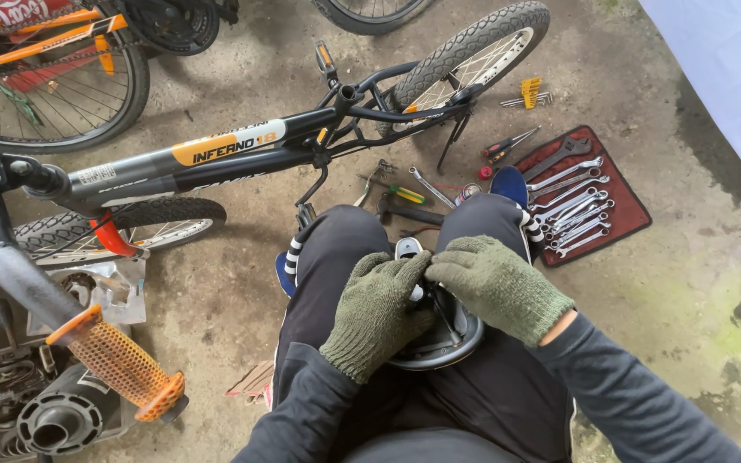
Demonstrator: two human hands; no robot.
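Gloves, green knit ones, cover both hands, and both are closed on a bicycle saddle (pixel 439 339) turned underside-up in the person's lap. The left hand (pixel 376 310) cups its near edge from the side; the right hand (pixel 499 287) comes over the top, fingers curled down into the rail area. What the fingertips pinch there is hidden, so I cannot tell whether a small part is held too.

Beyond the grip, past the knees, a black bicycle (pixel 242 150) lies on its side on the concrete floor (pixel 696 326). Further out to the right sits a red tool roll (pixel 619 201) with a row of spanners (pixel 572 210), and screwdrivers (pixel 508 143) lie loose above it.

To my eye the risk is slippage: the saddle rests only on the thighs, so a hard push with the right hand could tip it off toward the floor. Thick gloves also dull the feel, and any small fastener could drop unseen between the legs.
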